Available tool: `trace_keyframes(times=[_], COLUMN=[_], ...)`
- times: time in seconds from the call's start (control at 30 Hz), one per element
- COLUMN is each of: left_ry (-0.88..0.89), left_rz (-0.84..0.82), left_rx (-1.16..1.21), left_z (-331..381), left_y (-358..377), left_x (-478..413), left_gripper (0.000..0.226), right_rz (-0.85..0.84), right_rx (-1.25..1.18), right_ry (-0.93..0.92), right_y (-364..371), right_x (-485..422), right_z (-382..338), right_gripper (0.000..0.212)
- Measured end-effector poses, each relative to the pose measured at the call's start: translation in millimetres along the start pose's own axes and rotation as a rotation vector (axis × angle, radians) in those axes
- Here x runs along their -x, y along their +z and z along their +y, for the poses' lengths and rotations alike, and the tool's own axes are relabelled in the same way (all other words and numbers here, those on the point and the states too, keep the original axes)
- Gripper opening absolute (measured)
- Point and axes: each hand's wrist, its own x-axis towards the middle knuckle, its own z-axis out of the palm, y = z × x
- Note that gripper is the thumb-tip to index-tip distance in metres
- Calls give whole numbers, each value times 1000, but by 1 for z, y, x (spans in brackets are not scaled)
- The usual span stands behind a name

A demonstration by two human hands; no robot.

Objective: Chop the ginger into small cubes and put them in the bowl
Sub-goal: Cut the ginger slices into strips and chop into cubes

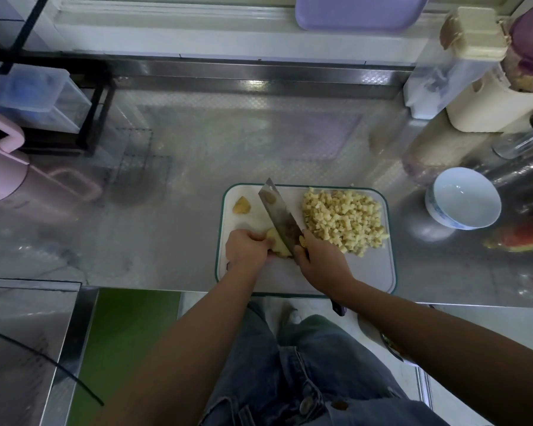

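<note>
A white cutting board [366,272] with a green rim lies at the steel counter's front edge. My left hand [246,249] holds a pale ginger piece [277,242] down on the board. My right hand [320,259] grips the handle of a cleaver [279,212], whose blade rests against the ginger's right side. A heap of small ginger cubes [342,219] covers the board's right half. Another ginger chunk [241,206] sits at the board's far left. A white bowl [462,199] with blue pattern stands to the right of the board; nothing shows inside it.
A pink appliance [0,167] stands at the left, a black rack with clear boxes [40,96] behind it. Cream and clear containers [474,87] crowd the back right, with a metal pot [530,139]. Something orange-red [520,238] lies at the right edge.
</note>
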Motion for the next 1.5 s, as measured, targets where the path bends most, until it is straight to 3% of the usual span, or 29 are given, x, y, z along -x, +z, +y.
trace_keyframes(times=[0.33,0.7,0.97,1.5], left_ry=[1,-6,-29,-19], left_rz=[7,2,9,-6], left_rx=[49,78,88,119], left_z=[-3,-1,-1,1], left_y=[-1,-2,-5,-6], left_x=[3,3,4,7], left_gripper=[16,12,24,17], right_rz=[-72,-47,-3,-72], right_rx=[55,112,5,130], right_ry=[-72,-24,-38,-41], right_y=[-14,2,-5,-2], right_x=[6,-1,-6,1], right_z=[-6,-11,-13,-16], right_gripper=[13,21,19,19])
